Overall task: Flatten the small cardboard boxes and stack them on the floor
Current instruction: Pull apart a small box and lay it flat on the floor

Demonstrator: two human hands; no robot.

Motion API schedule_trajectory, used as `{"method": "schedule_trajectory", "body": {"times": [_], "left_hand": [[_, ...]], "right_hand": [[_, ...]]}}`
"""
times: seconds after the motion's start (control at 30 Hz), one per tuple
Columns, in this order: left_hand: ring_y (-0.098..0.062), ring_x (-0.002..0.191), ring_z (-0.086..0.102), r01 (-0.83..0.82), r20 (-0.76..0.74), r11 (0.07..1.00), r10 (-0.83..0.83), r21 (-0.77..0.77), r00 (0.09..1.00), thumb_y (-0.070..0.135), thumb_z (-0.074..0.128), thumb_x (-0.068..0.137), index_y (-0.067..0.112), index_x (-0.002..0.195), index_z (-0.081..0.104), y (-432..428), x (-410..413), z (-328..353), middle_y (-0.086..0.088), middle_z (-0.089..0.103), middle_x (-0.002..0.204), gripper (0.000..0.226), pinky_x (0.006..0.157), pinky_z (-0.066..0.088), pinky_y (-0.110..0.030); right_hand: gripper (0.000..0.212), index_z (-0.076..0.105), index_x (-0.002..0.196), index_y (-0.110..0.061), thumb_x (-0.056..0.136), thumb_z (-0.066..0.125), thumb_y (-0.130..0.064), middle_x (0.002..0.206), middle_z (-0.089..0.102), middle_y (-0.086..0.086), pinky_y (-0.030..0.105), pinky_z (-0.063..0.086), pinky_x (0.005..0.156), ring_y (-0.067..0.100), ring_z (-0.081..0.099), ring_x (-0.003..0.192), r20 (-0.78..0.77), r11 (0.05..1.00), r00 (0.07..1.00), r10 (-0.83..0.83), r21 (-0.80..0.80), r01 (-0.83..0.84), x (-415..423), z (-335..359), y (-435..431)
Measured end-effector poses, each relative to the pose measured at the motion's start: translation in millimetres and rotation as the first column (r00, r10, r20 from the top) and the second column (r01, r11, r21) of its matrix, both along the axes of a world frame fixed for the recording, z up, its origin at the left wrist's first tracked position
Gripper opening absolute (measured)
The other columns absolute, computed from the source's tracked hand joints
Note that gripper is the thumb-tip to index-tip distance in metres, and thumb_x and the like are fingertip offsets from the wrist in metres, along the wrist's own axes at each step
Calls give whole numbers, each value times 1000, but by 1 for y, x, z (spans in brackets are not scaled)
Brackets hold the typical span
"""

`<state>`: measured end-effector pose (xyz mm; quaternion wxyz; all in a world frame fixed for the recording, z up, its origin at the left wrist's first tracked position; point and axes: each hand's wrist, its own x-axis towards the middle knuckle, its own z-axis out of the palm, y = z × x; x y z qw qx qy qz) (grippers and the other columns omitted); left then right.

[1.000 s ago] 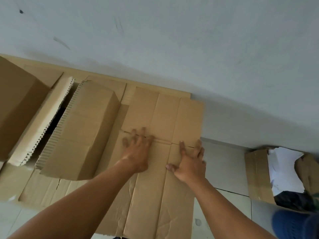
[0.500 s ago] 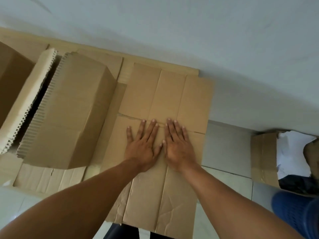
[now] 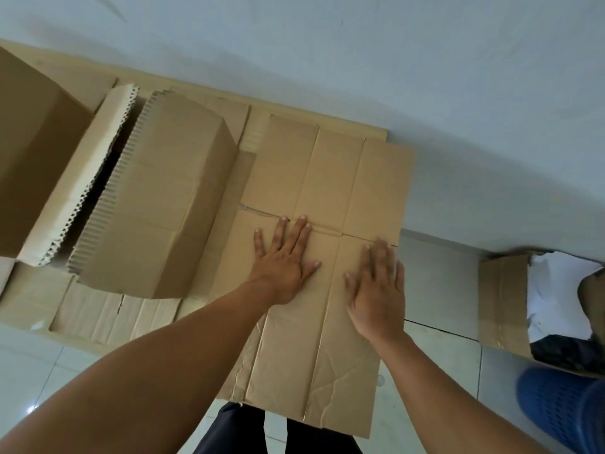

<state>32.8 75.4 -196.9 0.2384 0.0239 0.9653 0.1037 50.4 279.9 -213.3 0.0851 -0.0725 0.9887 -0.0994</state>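
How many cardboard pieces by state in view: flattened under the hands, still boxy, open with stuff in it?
Flattened box under both hands: 1, left hand and right hand flat on it
Still-boxy boxes at left: 2
Open box holding white paper at right: 1
Total: 4
More flat cardboard lies underneath; its layers cannot be counted.

Flattened box (image 3: 314, 290): brown corrugated cardboard, matt, creased and wrinkled near its lower edge. Standing box (image 3: 157, 204): same cardboard, fluted edge exposed. Floor tiles (image 3: 438, 280): pale, smooth, slightly glossy. Wall (image 3: 360, 60): matt, painted. Blue basket (image 3: 563, 411): perforated, probably plastic.
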Motion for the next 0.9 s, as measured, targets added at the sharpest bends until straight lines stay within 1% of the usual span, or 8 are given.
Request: {"method": "schedule_trajectory", "body": {"times": [0.13,0.23,0.3,0.37,0.53,0.67,0.8,0.9], "left_hand": [[-27,151,-15,-219,-27,976,219,-10,975,56,28,100,36,157,4,-8,6,13,1,-16,165,64,113,-4,-67],[-38,150,-8,-503,-5,864,503,10,864,60,42,95,34,156,7,-19,28,23,-10,-13,164,75,116,9,-63],[-39,150,0,-642,57,765,640,52,767,63,53,89,36,155,8,-30,38,28,-14,-9,163,84,117,21,-58],[-37,149,12,-679,70,729,675,85,734,58,61,85,37,153,15,-40,41,34,-18,4,161,85,113,33,-53],[-33,136,38,-636,67,761,633,130,771,31,74,82,25,155,19,-56,39,54,-15,36,147,92,106,42,-43],[-33,125,52,-731,124,639,727,241,676,24,83,75,18,152,22,-69,40,65,-14,51,136,98,101,48,-42],[-30,109,64,-719,146,598,724,355,674,19,81,77,13,124,55,-77,51,76,-9,67,114,54,94,54,-41],[-24,100,65,-677,155,576,698,458,699,18,77,80,17,115,61,-81,63,88,-3,69,105,39,89,55,-38]], "right_hand": [[80,10,159,-16,97,33,-63,165,3,18,56,42,107,42,32,144,246,930,927,-284,-166,328,24,12,13],[89,-4,158,-15,96,39,-61,143,50,18,42,54,86,35,62,114,499,818,787,-363,-233,526,28,28,13],[76,15,156,-10,99,42,-53,108,66,9,33,49,67,22,65,84,571,739,721,-393,-271,617,28,39,9],[49,35,141,-10,103,43,-40,95,61,0,30,43,60,10,57,72,627,646,674,-391,-335,686,28,43,7],[20,56,114,-11,96,48,-12,104,64,8,34,47,77,21,59,88,693,430,595,-408,-429,794,30,47,7],[19,62,102,-16,92,53,-3,98,70,4,31,51,71,22,66,87,662,349,633,-401,-529,774,35,60,12],[20,64,105,-16,94,55,-2,98,72,1,27,47,70,17,67,89,581,369,719,-382,-618,695,46,76,13],[19,65,101,-18,94,56,-1,96,72,1,29,46,73,19,66,88,522,376,763,-380,-667,643,57,92,10]]}}
